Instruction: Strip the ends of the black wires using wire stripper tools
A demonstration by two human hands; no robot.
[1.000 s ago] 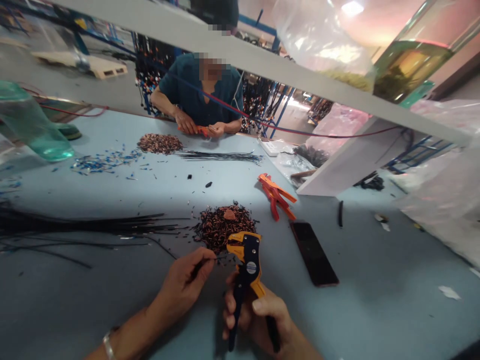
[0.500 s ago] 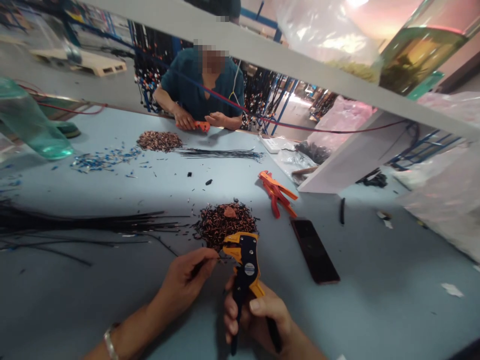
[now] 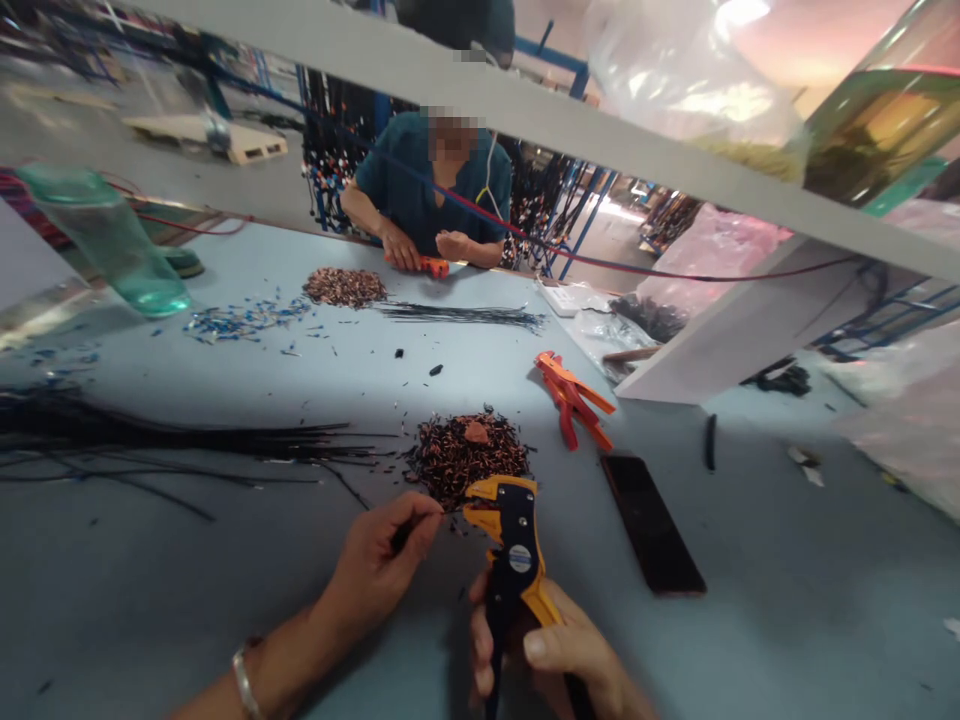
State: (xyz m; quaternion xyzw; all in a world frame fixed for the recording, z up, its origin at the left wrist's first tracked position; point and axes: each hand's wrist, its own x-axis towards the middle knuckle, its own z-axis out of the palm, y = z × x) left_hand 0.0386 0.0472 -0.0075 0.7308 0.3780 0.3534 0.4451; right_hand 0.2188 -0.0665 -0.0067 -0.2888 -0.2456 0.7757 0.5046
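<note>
Between thumb and fingertips, my left hand pinches a thin black wire, its end at the jaws of a wire stripper. Whether the wire lies inside the jaws is too small to tell. My right hand is wrapped round the handles of that yellow and black wire stripper, which stands upright with its jaws facing left. Just behind the jaws lies a heap of black and copper-coloured wire scraps. A bundle of long black wires stretches across the table at the left.
Right of the heap lie orange-red pliers and a black phone. Across the table a co-worker holds an orange tool. Blue-tipped pieces and a green bottle are at the far left. A white shelf panel stands at right.
The view has turned slightly left, so the table's contents sit further right. The wire end, earlier just below the stripper's jaws, is now level with them. Both hands keep their grips.
</note>
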